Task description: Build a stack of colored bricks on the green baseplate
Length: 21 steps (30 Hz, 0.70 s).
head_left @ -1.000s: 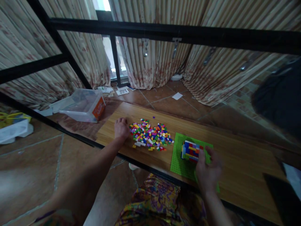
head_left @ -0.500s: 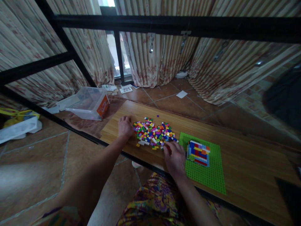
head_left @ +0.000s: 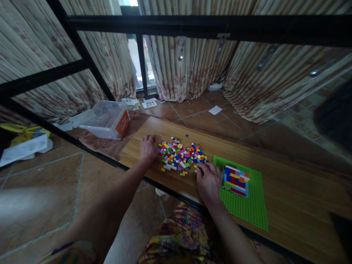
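Note:
A heap of small coloured bricks (head_left: 181, 156) lies on a low wooden table (head_left: 288, 190). My left hand (head_left: 148, 147) rests flat on the wood at the heap's left edge, fingers stretched out. My right hand (head_left: 208, 179) sits at the heap's right edge with its fingertips curled down among the bricks; whether they hold one is hidden. Just right of that hand a green baseplate (head_left: 247, 209) carries a multicoloured brick block (head_left: 235, 180).
A clear plastic tub with an orange label (head_left: 106, 120) lies on a mat left of the table. A black metal frame (head_left: 192, 27) crosses overhead. Curtains hang behind, papers lie on the tiled floor, and a dark blurred shape (head_left: 335, 117) is at the right.
My right hand left the brick block on the baseplate and moved left to the heap's right edge. The left hand stayed in place.

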Each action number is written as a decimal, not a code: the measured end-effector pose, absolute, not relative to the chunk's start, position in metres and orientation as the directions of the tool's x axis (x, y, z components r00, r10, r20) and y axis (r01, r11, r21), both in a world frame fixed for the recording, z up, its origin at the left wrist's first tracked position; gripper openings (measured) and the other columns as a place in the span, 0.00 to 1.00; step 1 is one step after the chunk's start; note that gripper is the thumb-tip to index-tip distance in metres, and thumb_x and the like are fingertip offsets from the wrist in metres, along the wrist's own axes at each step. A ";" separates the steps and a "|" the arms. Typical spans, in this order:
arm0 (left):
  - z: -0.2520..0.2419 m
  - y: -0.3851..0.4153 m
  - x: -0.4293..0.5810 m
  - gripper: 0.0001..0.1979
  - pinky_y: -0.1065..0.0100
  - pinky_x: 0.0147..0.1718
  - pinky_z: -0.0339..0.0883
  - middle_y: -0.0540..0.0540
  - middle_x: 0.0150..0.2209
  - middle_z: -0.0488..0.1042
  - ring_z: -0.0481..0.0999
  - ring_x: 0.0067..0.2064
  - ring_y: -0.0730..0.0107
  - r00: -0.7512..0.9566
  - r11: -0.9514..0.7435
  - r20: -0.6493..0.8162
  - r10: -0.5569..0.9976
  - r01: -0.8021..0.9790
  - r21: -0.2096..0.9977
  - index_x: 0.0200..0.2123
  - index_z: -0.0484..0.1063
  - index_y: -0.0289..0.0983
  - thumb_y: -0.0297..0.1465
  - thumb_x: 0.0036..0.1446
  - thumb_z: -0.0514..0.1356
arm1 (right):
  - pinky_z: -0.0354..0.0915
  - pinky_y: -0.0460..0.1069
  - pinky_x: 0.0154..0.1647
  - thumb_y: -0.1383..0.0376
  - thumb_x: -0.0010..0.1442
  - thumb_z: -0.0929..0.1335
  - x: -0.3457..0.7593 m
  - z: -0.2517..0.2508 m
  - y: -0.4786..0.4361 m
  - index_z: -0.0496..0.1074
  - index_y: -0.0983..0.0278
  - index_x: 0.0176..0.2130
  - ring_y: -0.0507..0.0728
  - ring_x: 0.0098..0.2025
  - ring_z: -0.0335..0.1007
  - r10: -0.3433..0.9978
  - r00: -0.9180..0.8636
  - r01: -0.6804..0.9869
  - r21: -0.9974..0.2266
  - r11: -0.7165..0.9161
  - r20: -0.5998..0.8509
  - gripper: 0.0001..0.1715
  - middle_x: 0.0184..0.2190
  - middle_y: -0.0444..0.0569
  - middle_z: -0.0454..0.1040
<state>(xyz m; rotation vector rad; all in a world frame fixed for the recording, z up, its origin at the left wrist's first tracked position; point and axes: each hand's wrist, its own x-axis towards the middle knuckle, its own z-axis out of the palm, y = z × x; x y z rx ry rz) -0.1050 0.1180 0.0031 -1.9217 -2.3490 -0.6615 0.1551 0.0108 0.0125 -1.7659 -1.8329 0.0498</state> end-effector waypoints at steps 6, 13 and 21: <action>0.003 0.118 -0.105 0.17 0.57 0.50 0.63 0.37 0.45 0.73 0.69 0.49 0.54 -0.235 0.153 0.284 0.930 0.947 0.282 0.45 0.73 0.34 0.24 0.55 0.50 | 0.57 0.54 0.45 0.63 0.63 0.63 0.149 0.017 0.026 0.77 0.61 0.42 0.60 0.43 0.63 0.912 0.013 0.882 -0.434 0.183 0.410 0.14 0.41 0.51 0.73; -0.001 0.118 -0.106 0.17 0.57 0.50 0.63 0.38 0.45 0.72 0.68 0.50 0.54 -0.231 0.148 0.295 0.927 0.949 0.279 0.45 0.73 0.35 0.24 0.56 0.50 | 0.56 0.54 0.46 0.62 0.64 0.64 0.131 0.021 0.055 0.77 0.58 0.42 0.60 0.45 0.63 0.922 -0.095 0.866 -0.426 0.263 0.374 0.12 0.41 0.51 0.73; -0.003 0.118 -0.105 0.17 0.57 0.50 0.63 0.38 0.46 0.72 0.68 0.50 0.53 -0.235 0.147 0.301 0.924 0.947 0.286 0.45 0.73 0.35 0.24 0.55 0.51 | 0.57 0.54 0.46 0.65 0.64 0.62 0.150 0.017 0.044 0.75 0.61 0.40 0.59 0.43 0.65 0.926 -0.077 0.825 -0.498 0.267 0.370 0.13 0.38 0.50 0.75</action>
